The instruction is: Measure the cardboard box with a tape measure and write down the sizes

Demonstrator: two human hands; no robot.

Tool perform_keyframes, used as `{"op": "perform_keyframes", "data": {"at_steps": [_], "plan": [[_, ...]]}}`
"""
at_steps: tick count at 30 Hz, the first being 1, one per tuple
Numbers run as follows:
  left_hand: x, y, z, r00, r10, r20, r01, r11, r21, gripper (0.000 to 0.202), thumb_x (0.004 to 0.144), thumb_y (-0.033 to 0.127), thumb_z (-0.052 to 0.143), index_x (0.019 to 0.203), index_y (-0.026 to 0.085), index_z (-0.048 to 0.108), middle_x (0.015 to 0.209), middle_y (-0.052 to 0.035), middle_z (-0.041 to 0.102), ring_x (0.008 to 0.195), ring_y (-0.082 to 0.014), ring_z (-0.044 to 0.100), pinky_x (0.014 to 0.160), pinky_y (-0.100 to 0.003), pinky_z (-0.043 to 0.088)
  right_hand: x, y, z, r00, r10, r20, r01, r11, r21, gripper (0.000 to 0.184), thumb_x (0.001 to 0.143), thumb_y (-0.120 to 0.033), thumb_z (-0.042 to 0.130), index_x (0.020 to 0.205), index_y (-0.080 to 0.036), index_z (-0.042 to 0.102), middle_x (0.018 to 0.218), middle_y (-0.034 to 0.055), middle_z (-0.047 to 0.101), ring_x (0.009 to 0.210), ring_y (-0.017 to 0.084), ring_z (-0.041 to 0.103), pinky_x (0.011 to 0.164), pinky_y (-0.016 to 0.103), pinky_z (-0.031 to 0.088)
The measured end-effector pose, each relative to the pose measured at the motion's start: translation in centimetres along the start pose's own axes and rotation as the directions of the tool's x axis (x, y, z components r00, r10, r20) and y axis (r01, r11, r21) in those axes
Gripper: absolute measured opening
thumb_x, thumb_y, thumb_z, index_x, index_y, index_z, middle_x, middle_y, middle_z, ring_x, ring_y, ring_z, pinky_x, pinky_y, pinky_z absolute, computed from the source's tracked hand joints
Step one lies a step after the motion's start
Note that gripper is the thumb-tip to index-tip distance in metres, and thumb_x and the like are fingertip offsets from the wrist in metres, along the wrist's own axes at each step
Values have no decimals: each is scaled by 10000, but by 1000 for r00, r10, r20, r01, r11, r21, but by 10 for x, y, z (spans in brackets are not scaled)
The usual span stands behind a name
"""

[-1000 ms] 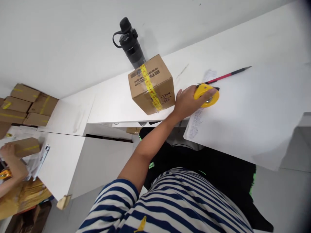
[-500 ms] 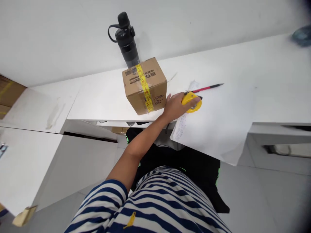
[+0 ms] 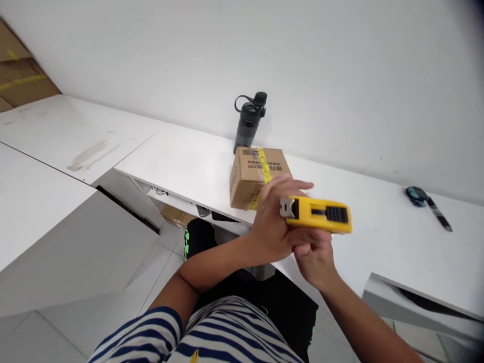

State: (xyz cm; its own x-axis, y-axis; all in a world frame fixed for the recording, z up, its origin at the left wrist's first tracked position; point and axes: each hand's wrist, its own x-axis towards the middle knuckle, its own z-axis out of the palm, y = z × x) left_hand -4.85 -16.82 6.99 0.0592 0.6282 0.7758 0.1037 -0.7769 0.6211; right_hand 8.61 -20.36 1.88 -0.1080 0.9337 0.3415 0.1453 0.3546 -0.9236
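Observation:
A yellow tape measure (image 3: 319, 214) with a black sliding lock and a metal hook is raised above the table, close to the camera. My left hand (image 3: 272, 222) grips it from the left, one finger stretched out behind it. Against its underside, my right hand (image 3: 315, 257) is closed, most of its fingers hidden. Just behind my left hand stands a taped cardboard box (image 3: 245, 189), partly covered by that hand.
Behind the box, a black bottle (image 3: 247, 123) with a carry loop stands near the wall. A dark object (image 3: 416, 196) and a marker-like stick (image 3: 438, 214) lie at the right on the white table (image 3: 181, 161). Larger cartons (image 3: 26, 80) occupy the far left corner.
My left hand has lifted the tape measure off the paper towards the camera. My right hand has come into view and joined it. The camera view has turned; the paper and pencil no longer show.

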Motion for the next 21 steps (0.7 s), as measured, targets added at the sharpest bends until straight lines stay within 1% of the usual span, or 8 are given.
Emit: {"op": "perform_keyframes", "data": {"at_steps": [3,6,9,11,15,16,18,21], "plan": [[10,8,-33,974,-216,65,214,976,28,498,896,664,453,1223,289,475,1331,-101,538,1327,-273,469,1159,-493,355,18,-9,28,992,-32,-124,41,997,72,581,872,-636,552,1346,-317,448,1310,108,590,1197,282,596,929,448,551],[15,9,-64,900,-414,136,425,904,-55,531,847,604,602,1250,271,511,1297,-102,554,1257,-274,522,1057,-449,454,41,-19,37,985,-118,-123,126,991,54,538,927,-533,538,1406,-340,387,1407,91,522,1268,249,551,969,420,535],[13,5,-89,808,-552,205,583,800,-141,527,790,532,714,1180,204,577,1143,-93,630,1056,-228,613,918,-366,503,58,-23,29,966,-259,1,258,962,-87,569,944,-460,546,1471,-348,362,1496,76,447,1331,248,495,1051,444,479],[8,2,-101,750,-606,264,653,743,-148,503,776,506,739,1135,178,611,1005,-65,656,884,-166,618,800,-300,495,66,-24,18,938,-323,129,343,919,-194,602,954,-395,551,1512,-379,328,1525,54,431,1347,247,481,1088,461,443],[1,-10,-114,655,-655,376,748,633,-200,460,792,502,717,1102,168,660,866,-34,656,714,-104,559,657,-243,430,73,-31,-6,884,-308,352,418,859,-297,646,952,-315,564,1529,-428,295,1468,28,517,1258,252,562,1041,473,484],[2,-13,-116,646,-660,383,758,616,-215,441,797,500,710,1077,162,672,837,-31,655,692,-98,548,643,-239,418,75,-34,-12,881,-290,375,409,864,-294,643,948,-313,572,1523,-428,309,1448,28,538,1200,250,600,999,464,516],[10,-22,-121,659,-667,348,749,621,-229,394,794,487,708,1007,156,685,765,-15,644,640,-86,514,615,-232,393,83,-37,-26,902,-245,355,350,897,-269,623,932,-323,595,1502,-424,362,1418,31,560,1026,228,667,873,431,579],[33,-42,-128,730,-657,188,684,695,-224,306,804,460,681,878,164,667,698,16,604,585,-74,448,588,-228,360,103,-30,-59,966,-176,191,210,962,-173,614,885,-361,659,1452,-439,439,1331,14,610,800,171,659,714,385,596]]}}
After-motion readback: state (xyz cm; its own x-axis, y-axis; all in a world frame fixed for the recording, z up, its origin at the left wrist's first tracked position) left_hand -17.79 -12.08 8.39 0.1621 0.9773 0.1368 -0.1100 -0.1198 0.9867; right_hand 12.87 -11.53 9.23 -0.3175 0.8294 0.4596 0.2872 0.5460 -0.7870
